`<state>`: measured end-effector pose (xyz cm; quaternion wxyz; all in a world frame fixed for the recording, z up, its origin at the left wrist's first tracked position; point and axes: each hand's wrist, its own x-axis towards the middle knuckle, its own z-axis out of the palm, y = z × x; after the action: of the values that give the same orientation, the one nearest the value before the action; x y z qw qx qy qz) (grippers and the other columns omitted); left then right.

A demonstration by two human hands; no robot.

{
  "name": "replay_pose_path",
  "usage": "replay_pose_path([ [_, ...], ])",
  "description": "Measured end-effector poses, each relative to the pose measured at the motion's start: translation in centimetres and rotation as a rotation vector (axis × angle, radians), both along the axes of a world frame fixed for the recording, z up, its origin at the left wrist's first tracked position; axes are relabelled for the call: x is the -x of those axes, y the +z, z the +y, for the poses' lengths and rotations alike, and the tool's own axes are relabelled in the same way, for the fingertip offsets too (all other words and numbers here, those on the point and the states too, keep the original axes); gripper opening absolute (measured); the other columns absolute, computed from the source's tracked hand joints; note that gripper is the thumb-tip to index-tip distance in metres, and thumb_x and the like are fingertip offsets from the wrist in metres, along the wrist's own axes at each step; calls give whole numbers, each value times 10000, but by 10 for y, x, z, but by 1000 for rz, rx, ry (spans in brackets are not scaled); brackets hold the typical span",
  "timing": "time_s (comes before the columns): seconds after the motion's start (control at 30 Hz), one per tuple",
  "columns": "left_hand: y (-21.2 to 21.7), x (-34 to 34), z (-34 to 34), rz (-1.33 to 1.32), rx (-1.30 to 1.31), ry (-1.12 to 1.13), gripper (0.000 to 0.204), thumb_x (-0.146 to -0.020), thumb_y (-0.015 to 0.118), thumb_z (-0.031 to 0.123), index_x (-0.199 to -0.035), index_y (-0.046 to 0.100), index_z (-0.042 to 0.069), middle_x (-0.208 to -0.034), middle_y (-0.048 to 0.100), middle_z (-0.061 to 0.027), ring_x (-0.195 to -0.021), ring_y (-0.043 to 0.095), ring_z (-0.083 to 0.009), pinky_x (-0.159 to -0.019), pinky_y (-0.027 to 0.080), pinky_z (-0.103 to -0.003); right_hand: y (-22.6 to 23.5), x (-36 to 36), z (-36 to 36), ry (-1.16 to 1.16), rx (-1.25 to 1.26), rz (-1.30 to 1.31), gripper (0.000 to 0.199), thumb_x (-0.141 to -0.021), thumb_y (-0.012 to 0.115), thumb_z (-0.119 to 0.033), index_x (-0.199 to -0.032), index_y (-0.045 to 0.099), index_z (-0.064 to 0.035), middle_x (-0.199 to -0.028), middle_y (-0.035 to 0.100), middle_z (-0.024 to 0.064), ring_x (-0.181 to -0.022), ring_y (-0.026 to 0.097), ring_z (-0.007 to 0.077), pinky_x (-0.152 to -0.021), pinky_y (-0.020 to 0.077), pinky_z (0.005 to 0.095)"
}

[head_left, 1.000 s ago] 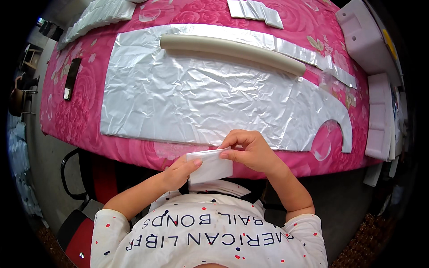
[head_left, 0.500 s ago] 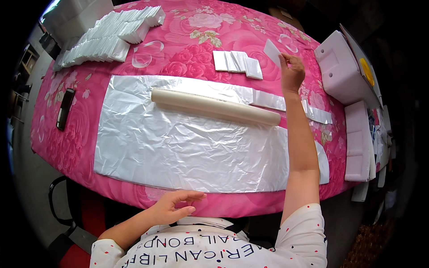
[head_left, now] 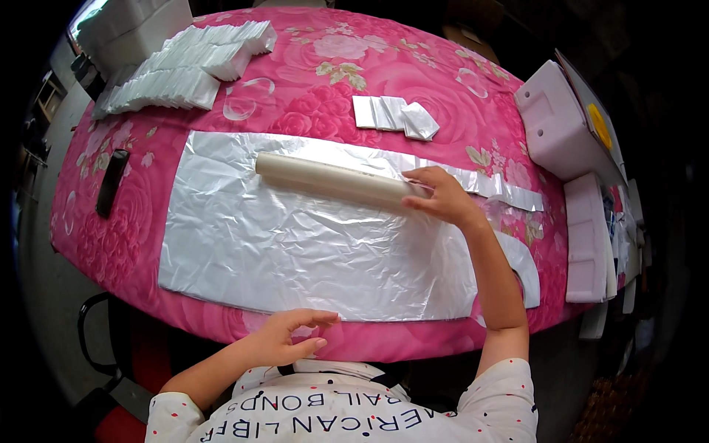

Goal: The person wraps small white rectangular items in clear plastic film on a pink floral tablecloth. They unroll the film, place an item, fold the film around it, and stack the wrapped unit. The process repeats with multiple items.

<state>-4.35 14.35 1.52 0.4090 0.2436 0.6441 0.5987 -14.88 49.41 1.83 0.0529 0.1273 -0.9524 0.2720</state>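
A pale cream tube (head_left: 325, 176) lies across a flattened, silvery-white plastic bag (head_left: 317, 251) spread on the table. My right hand (head_left: 441, 193) is over the tube's right end, thumb on the near side and fingers on the far side, gripping it. My left hand (head_left: 294, 337) hovers at the table's near edge, just below the bag's lower edge, fingers apart with nothing in them. Beyond the tube lies a short row of flat, folded white plastic squares (head_left: 380, 113). The rightmost square (head_left: 419, 122) sits askew on the row's end.
Many folded white packets (head_left: 170, 70) are piled in rows at the far left, beside a white box (head_left: 136, 33). A dark phone-like object (head_left: 112, 183) lies at left. White foam boxes (head_left: 555, 118) stand along the right edge. A pink floral cloth (head_left: 295, 111) covers the table.
My right hand has come down from the far right, where it held a white folded square, onto the tube. A square now lies askew at the row's right end. My left hand has hardly moved.
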Motion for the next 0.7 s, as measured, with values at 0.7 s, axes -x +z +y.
replay_pose_path([
  [0.7,-23,14,111,1112,398,-316,317,-649,556,158,-952,584,71,-1441,263,-154,-1351,139,-408,-1060,42,-594,-64,-177,69,-451,-288,7,519,-887,453,-282,-1328,390,-16,-1410,329,174,-1304,306,313,-1080,216,397],
])
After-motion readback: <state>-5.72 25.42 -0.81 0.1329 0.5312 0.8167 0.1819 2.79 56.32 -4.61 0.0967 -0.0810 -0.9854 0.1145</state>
